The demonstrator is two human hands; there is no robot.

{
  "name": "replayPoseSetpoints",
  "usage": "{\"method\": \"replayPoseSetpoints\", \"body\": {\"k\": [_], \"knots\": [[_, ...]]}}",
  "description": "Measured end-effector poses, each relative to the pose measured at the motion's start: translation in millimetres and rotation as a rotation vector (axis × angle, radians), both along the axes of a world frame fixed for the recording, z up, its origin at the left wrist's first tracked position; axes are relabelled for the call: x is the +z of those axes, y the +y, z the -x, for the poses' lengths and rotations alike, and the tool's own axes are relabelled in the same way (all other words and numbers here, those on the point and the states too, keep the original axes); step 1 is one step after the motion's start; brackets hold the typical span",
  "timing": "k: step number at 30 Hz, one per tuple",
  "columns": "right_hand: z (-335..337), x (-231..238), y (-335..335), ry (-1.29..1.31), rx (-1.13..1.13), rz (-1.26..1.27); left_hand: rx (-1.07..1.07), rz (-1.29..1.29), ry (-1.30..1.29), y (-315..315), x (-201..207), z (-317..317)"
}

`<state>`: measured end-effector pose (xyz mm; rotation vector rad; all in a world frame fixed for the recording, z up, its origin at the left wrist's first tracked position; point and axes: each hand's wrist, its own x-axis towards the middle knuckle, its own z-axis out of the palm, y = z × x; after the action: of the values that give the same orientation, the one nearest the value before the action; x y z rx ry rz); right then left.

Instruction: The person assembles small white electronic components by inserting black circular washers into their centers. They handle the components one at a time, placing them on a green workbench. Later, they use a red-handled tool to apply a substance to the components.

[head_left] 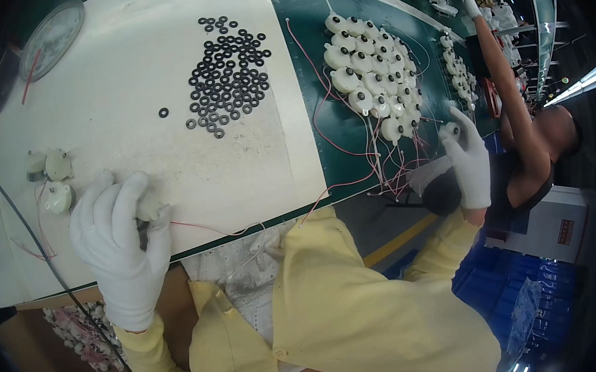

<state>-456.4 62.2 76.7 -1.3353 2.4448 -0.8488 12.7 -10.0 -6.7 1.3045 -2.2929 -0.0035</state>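
My left hand (119, 226), in a white glove, is closed around a small whitish round part (149, 204) over the pale board. A thin red wire trails from beside that hand toward the table's front edge. On the right, my gloved right hand (470, 164) is raised beyond the table edge, its thumb and fingers around a white part with a dark knob (453, 130). Close to it lies a dense group of similar white round parts (377, 73) with black tops and red and white wires. Three more whitish parts (49, 172) sit left of my left hand.
Many black rings (228, 75) are scattered on the white board (138, 58), one ring (163, 113) apart. A clear round dish (51, 41) stands far left. A dark cable (21, 217) crosses the left side. A box of wired parts (87, 332) is below. Another person (527, 130) reaches at right.
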Motion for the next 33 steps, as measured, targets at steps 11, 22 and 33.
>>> {"method": "replayPoseSetpoints", "body": {"k": [11, 22, 33], "knots": [[43.3, -3.5, -66.8, 0.320, 0.287, -0.281, 0.007, -0.002, -0.023, 1.2, -1.5, -2.2], [66.2, -17.3, -69.8, 0.117, 0.304, -0.253, 0.011, -0.012, -0.030, 1.6, 0.2, -1.6], [55.4, -4.3, -81.6, 0.222, 0.294, -0.379, 0.023, -0.018, -0.025, 1.9, 1.8, 0.2]]}}
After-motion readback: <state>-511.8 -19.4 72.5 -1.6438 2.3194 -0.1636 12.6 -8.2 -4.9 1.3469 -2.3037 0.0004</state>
